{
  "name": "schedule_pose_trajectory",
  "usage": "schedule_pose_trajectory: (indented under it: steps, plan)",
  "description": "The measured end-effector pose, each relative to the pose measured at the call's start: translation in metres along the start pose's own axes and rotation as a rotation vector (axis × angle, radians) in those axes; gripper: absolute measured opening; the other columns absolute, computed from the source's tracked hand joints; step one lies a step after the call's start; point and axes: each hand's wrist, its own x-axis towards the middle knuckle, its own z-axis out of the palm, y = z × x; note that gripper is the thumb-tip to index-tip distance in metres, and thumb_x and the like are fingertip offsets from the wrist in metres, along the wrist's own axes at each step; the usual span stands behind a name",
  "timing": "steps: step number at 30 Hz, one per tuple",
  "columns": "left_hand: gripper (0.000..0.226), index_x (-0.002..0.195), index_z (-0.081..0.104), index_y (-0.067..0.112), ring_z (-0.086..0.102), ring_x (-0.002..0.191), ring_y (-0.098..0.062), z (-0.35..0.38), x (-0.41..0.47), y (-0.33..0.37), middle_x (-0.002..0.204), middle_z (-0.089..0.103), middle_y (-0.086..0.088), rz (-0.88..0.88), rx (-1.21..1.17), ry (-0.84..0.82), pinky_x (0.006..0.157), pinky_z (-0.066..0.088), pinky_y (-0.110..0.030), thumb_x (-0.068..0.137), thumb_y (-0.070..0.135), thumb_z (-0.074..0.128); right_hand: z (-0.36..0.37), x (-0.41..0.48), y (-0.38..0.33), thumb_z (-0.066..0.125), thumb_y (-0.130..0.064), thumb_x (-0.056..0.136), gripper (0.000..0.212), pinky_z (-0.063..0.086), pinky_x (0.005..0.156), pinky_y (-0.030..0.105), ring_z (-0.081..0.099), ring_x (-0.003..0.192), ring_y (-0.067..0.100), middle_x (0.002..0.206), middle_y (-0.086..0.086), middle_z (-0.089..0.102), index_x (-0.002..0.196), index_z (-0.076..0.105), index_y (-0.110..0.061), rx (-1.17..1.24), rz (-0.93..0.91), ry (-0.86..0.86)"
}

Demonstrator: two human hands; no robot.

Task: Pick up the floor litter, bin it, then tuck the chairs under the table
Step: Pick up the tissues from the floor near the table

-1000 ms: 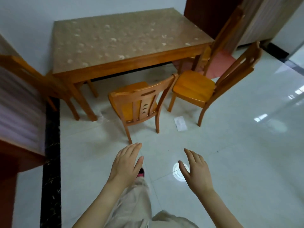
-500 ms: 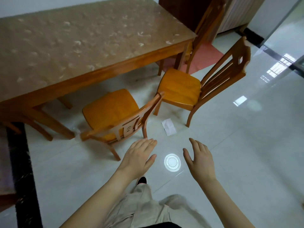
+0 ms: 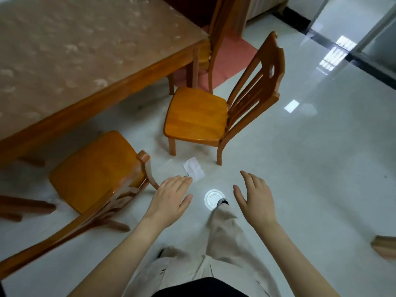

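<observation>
A white folded piece of paper point(image 3: 194, 169) lies on the pale tiled floor between two wooden chairs. The nearer chair point(image 3: 94, 168) stands left of it, pulled out from the table point(image 3: 90, 61). A second chair point(image 3: 199, 117) stands just beyond the paper, also away from the table. A third chair point(image 3: 216, 28) sits at the table's far end. My left hand point(image 3: 169, 200) hovers palm down with its fingertips just short of the paper, holding nothing. My right hand point(image 3: 255, 200) is spread open to the right of it, also with nothing in it.
A red mat point(image 3: 227, 58) lies under the far chair. A bright round light reflection point(image 3: 213, 198) shows on the floor between my hands. My leg in beige trousers point(image 3: 222, 228) steps forward. A wooden edge point(image 3: 384, 247) pokes in at the right. No bin is in view.
I have moved closer to the chairs and the paper, and the view has tilted further down. Both hands have come forward, the left one nearly reaching the paper.
</observation>
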Motion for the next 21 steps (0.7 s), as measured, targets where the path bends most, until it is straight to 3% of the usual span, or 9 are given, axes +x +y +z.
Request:
schedule_pose_trajectory:
  steps: [7,12,17,21]
  plan:
    - [0.054,0.133,0.053,0.013,0.051,0.122,-0.021,0.028,0.066,0.02,0.131,0.058,-0.003,-0.347,-0.059,0.03,0.103,0.04,-0.036,0.095,0.042,0.03,-0.004,0.134,0.056,0.056,-0.033,0.096,0.045,0.047,0.093,0.042,0.057,0.114,0.032,0.127,0.011,0.062,0.133,0.054,-0.008,-0.031,-0.237,-0.175]
    - [0.047,0.129,0.055,0.008,0.053,0.119,-0.027,0.044,0.108,0.015,0.128,0.059,-0.009,-0.503,-0.127,0.11,0.099,0.044,-0.04,0.096,0.036,0.037,0.024,0.207,0.066,0.054,-0.029,0.097,0.041,0.047,0.096,0.044,0.057,0.115,0.031,0.132,0.011,0.06,0.133,0.053,-0.009,-0.031,-0.381,-0.283]
    - [0.047,0.131,0.053,0.006,0.051,0.121,-0.029,0.102,0.15,-0.021,0.131,0.057,-0.012,-0.577,-0.17,0.148,0.1,0.042,-0.044,0.097,0.034,0.036,0.114,0.257,0.073,0.051,-0.03,0.096,0.04,0.05,0.086,0.04,0.059,0.107,0.032,0.122,0.013,0.063,0.127,0.056,-0.006,0.012,-0.461,-0.365]
    - [0.048,0.135,0.049,0.006,0.05,0.124,-0.029,0.204,0.187,-0.082,0.134,0.055,-0.013,-0.598,-0.176,0.137,0.104,0.04,-0.043,0.097,0.032,0.038,0.235,0.287,0.092,0.041,-0.036,0.097,0.049,0.049,0.088,0.042,0.059,0.108,0.035,0.122,0.017,0.063,0.129,0.055,-0.002,0.042,-0.489,-0.403]
